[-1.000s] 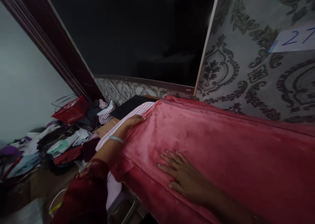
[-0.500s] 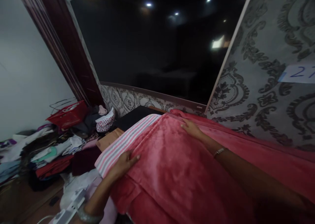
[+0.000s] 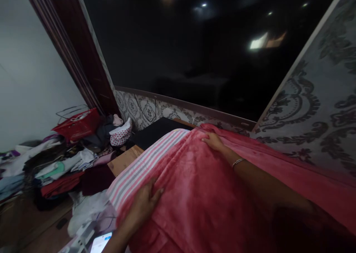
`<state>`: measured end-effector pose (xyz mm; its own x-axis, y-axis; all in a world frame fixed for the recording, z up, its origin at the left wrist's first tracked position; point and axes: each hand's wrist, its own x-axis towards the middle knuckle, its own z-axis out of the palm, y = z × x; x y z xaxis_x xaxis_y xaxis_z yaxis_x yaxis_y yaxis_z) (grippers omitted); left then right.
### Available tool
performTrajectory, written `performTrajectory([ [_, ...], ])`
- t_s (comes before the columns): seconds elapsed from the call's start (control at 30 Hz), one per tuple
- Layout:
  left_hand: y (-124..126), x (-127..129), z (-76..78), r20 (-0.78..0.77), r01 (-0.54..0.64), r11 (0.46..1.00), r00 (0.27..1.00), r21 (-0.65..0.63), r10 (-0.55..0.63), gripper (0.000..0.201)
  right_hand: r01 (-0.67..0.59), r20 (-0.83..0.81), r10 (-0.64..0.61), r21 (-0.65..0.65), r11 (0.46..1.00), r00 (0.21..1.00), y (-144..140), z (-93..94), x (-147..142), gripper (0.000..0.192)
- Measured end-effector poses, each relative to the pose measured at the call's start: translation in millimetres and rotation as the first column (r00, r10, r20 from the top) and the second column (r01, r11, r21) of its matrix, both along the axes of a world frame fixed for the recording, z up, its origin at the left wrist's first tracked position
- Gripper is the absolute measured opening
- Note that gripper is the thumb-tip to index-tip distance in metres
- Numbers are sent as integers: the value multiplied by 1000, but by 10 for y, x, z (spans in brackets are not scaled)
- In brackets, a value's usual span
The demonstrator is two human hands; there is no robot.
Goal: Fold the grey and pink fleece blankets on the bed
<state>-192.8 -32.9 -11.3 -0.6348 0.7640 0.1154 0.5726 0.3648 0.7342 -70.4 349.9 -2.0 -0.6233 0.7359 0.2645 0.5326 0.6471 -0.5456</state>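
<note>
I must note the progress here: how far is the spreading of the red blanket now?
Done: the red blanket already lies flat over most of the surface. In hand: the left hand presses its near end edge beside the striped cloth, and the right hand presses the far corner. Left: the striped cloth is not yet covered at that end.

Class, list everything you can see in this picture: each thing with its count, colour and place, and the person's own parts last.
Blanket: one, red, spread across the centre.
Striped cloth: one, pink and grey, under the blanket's left edge.
Basket: one, red, far left.
Clothes pile: many, mixed colours, left floor.
Dark screen: one, black, on the wall.
Patterned wallpaper: grey, right.
Left hand: flat on the blanket's near left edge.
Right hand: on the blanket's far edge, bangle at wrist.
</note>
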Motion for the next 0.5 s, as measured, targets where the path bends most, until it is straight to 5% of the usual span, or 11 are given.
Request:
performTrajectory([
  [0.23,-67,-521,401,30,-70,997,997,40,69,50,117,-19,-116,80,990,993,129,457,-466,16],
  [0.4,-42,-742,282,1,-99,990,995,-101,99,49,135,95,-135,13,991,986,-19,165,-704,14],
  [0.5,-63,-705,173,-15,-134,988,991,-74,133,47,105,147,-102,-18,994,984,-74,-63,-688,20],
])
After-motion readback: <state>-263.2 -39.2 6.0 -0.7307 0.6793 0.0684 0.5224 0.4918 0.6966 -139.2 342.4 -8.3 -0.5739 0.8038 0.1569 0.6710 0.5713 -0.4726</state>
